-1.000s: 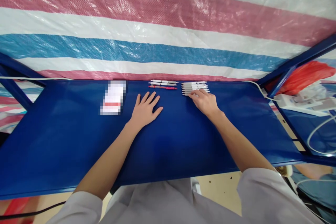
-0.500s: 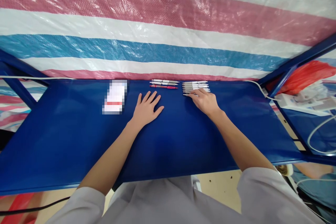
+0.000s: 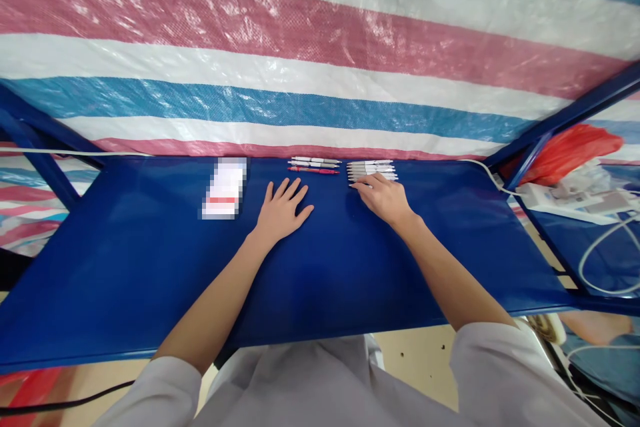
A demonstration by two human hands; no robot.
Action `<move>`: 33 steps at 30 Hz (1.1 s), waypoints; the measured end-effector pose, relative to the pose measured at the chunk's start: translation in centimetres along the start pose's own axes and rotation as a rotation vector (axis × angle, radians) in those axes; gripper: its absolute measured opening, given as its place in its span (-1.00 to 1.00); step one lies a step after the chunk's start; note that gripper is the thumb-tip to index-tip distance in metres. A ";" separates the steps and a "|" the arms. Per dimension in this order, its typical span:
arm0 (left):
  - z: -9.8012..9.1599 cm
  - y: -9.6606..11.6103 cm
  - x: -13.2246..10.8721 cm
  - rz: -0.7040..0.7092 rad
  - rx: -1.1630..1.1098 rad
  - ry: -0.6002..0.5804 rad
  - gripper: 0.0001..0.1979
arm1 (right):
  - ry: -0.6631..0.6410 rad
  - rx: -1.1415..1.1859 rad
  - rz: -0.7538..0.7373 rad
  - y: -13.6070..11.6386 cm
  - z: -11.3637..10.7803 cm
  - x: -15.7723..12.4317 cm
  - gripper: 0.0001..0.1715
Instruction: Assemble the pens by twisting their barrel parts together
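My left hand [image 3: 283,210] lies flat on the blue table [image 3: 125,260], fingers spread, holding nothing. Just beyond its fingertips lie three pens [image 3: 314,165] in a row, the nearest one red. My right hand [image 3: 383,197] rests palm down to the right, its fingers curled onto the nearest pen of a row of several white pens [image 3: 371,169]. Whether it grips that pen is hard to see.
A blurred white card [image 3: 225,188] with a red band lies left of my left hand. A striped tarp [image 3: 320,67] hangs behind the table. At the right, beyond the blue frame, are a red bag [image 3: 570,150], a power strip [image 3: 575,200] and cables.
My right hand has drawn slightly back toward me along the white pens. The camera has tipped a little; my left hand stays flat.
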State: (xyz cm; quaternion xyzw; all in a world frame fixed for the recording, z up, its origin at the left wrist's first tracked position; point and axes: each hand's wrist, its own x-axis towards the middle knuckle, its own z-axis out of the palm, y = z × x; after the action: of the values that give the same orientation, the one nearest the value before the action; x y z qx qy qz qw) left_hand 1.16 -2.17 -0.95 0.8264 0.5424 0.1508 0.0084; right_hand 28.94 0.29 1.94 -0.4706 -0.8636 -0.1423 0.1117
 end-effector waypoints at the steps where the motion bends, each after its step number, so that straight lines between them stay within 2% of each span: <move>1: 0.0 0.0 0.0 0.001 0.001 0.002 -0.47 | 0.009 0.006 0.001 -0.4 -0.1 0.2 -0.66; 7: 0.3 -0.2 -0.1 0.008 0.016 0.030 -0.49 | 0.083 0.141 0.038 -4.3 0.0 1.4 -0.64; 11: 0.4 -0.2 -0.2 0.006 0.030 0.046 -0.51 | 0.111 0.272 0.062 -7.4 1.4 1.7 -0.62; 14: 0.3 -0.3 -0.3 0.009 0.023 0.052 -0.53 | 0.108 0.330 0.079 -8.7 2.6 1.4 -0.61; 19: 0.0 -0.6 0.1 -0.028 -0.004 0.089 -0.59 | 0.093 0.383 0.132 -8.9 3.2 1.0 -0.58; 24: -0.5 -0.6 2.6 -0.027 -0.005 0.134 -0.63 | 0.086 0.414 0.134 -8.6 3.3 1.0 -0.58; 29: -0.3 -0.4 5.7 0.106 0.016 0.097 -0.62 | 0.082 0.426 0.136 -8.5 3.4 1.0 -0.59; 33: 0.2 -0.5 6.9 0.167 0.040 0.077 -0.61 | 0.080 0.418 0.135 -8.5 3.3 1.0 -0.58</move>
State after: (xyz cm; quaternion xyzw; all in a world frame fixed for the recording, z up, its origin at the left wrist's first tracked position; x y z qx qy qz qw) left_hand 3.31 4.26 0.43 0.8624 0.4742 0.1720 -0.0416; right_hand 21.00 -2.15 -2.03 -0.4880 -0.8356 0.0290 0.2505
